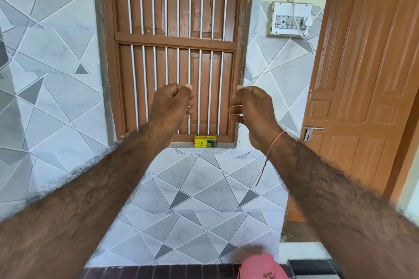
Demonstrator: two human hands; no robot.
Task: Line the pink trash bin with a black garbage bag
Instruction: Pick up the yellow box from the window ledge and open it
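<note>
Down at the bottom edge of the head view, right of centre, sits the rounded pink plastic trash bin (260, 266), only partly in frame. We hold our left hand (171, 103) and right hand (252, 106) raised toward the barred wooden window, fingers curled on nothing. The bin lies well below both, nearer the right. No black bag shows.

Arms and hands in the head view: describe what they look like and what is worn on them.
Both forearms are bare and hairy, with no sleeves in view. The left hand shows no band, ring or watch. The right hand has a thin pinkish-orange thread tied round its wrist, with a loose end hanging down along the forearm. No gloves on either.
</note>
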